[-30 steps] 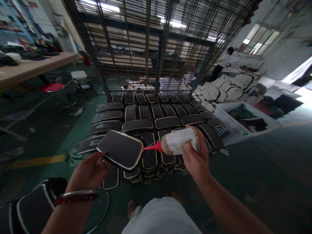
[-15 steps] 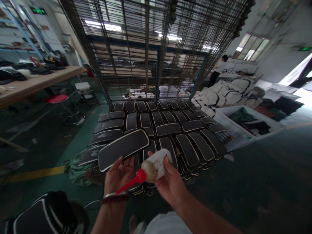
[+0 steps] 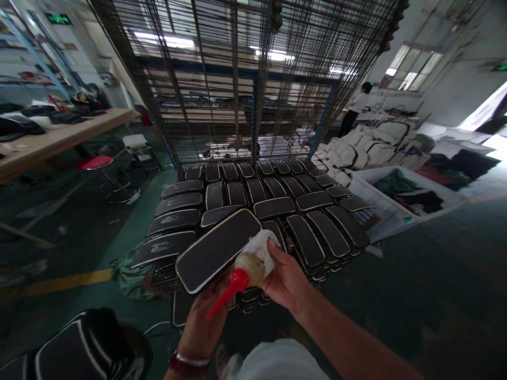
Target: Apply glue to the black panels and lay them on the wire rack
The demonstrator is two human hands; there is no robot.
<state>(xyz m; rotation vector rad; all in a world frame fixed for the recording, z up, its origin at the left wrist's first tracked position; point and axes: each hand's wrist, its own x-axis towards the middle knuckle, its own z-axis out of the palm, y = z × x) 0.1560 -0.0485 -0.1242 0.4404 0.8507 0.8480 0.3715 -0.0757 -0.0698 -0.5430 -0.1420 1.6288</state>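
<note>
My right hand (image 3: 285, 279) is wrapped round a white squeeze bottle (image 3: 251, 268) with a yellowish, stained shoulder and a long red nozzle. The nozzle slants down to the left, over my left hand (image 3: 208, 319). A dark oblong panel with rounded corners and a pale edge (image 3: 218, 248) rests tilted in my left hand, which grips its lower edge. Some of the left fingers are hidden behind the panel and the bottle. Beneath lie many similar dark panels (image 3: 312, 240), stacked in rows.
A tall wire rack (image 3: 253, 116) rises behind the panels. On the right stands a white bin (image 3: 380, 224) with fabric inside, near a heap of white pieces (image 3: 356, 148) and a person (image 3: 355, 108). A red stool (image 3: 95, 162) and a worktable (image 3: 91, 124) are at left.
The panel in my left hand has moved to the right and steepened, closer to the bottle. My left hand has moved right too. The bottle has shifted slightly, its nozzle pointing more steeply down.
</note>
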